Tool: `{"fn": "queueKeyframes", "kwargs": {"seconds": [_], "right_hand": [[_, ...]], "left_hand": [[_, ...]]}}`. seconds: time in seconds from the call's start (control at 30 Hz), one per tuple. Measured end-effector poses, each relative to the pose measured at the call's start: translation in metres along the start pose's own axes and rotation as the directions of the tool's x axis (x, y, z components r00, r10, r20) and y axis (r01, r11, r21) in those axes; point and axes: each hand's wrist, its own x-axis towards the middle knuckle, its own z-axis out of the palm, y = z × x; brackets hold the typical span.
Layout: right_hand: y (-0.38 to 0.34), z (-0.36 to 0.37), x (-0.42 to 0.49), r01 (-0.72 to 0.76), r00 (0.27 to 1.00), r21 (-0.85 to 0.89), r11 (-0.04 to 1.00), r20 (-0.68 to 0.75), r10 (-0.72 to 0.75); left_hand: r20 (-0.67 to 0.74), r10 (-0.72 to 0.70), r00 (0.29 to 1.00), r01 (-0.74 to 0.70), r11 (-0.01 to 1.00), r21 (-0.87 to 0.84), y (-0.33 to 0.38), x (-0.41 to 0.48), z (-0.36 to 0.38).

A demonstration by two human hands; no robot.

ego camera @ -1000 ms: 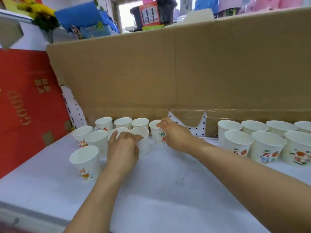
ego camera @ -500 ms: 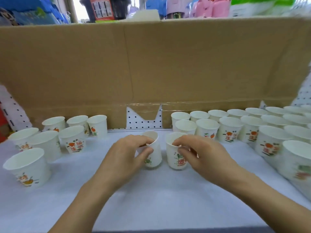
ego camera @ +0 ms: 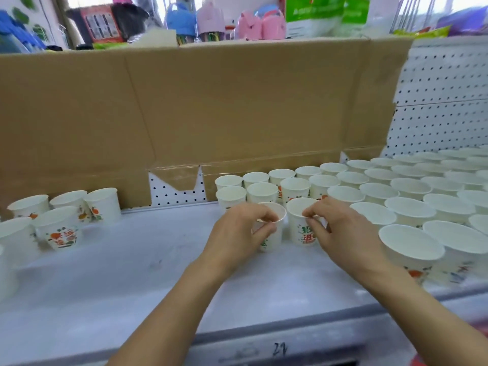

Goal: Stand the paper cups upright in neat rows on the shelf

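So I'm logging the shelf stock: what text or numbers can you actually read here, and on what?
"21", handwritten on the shelf's front edge.
"招" over "进", on the cup that the right hand holds.
"连", red, on a cup at the left.
Print on the cup in the left hand: hidden.
Green package and red sign above: blurred, unreadable.

Matt white paper cups, printed — dull brown cardboard behind, shelf smooth, pale.
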Motion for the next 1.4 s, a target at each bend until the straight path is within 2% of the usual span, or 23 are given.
{"fn": "queueKeyframes", "kwargs": {"seconds": [0.13,0.23,0.33,0.43,0.5,0.57,0.73,0.83,0.97,1.07,1.13,1.2,1.3,1.4], "right_hand": [[0.002,-0.005,-0.002,-0.001,1.0,-0.042,0.999,0.021,0.002],[-0.004,-0.022,0.0,0.074,0.997,-0.12,0.99,0.044,-0.069],[-0.013,-0.048,0.02,0.135,0.971,-0.165,0.977,0.219,-0.097],[-0.008,-0.067,0.059,0.102,0.886,-0.055,0.993,0.458,-0.065],[-0.001,-0.068,0.079,0.059,0.808,-0.026,0.998,0.589,-0.032],[0.002,-0.06,0.09,0.065,0.751,-0.048,0.997,0.66,-0.017],[0.002,-0.04,0.099,0.141,0.723,-0.127,0.982,0.691,-0.014],[0.004,-0.034,0.098,0.148,0.712,-0.131,0.98,0.702,-0.014],[0.009,-0.032,0.094,0.198,0.765,-0.198,0.96,0.644,-0.025],[0.011,-0.034,0.093,0.251,0.806,-0.292,0.923,0.591,-0.033],[0.013,-0.036,0.094,0.264,0.813,-0.291,0.919,0.581,-0.049],[0.016,-0.039,0.096,0.256,0.809,-0.261,0.931,0.585,-0.059],[0.021,-0.039,0.099,0.257,0.79,-0.23,0.939,0.61,-0.067],[0.023,-0.038,0.1,0.253,0.797,-0.214,0.943,0.599,-0.078]], "left_hand": [[-0.085,-0.016,0.996,0.011,0.998,-0.054,-0.008,-0.005,-0.007],[0.011,-0.039,0.999,0.039,0.996,-0.076,-0.016,-0.003,-0.019],[0.096,-0.067,0.993,0.074,0.995,-0.069,-0.019,0.004,-0.032],[0.221,-0.086,0.972,0.095,0.995,-0.033,-0.016,0.023,-0.043],[0.362,-0.101,0.926,0.121,0.992,-0.033,-0.009,0.038,-0.05],[0.484,-0.123,0.866,0.152,0.988,-0.021,-0.003,0.054,-0.053],[0.59,-0.209,0.78,0.147,0.977,0.152,-0.001,0.078,-0.045],[0.6,-0.229,0.767,0.157,0.973,0.17,-0.003,0.082,-0.04],[0.524,-0.276,0.806,0.152,0.952,0.266,0.004,0.081,-0.033],[0.379,-0.322,0.867,0.139,0.889,0.436,0.012,0.078,-0.022],[0.283,-0.302,0.91,0.122,0.849,0.513,0.015,0.075,-0.019],[0.274,-0.3,0.914,0.16,0.885,0.437,0.016,0.075,-0.025],[0.381,-0.331,0.864,0.242,0.934,0.263,0.014,0.074,-0.033],[0.385,-0.339,0.859,0.263,0.935,0.237,0.012,0.073,-0.029]]}}
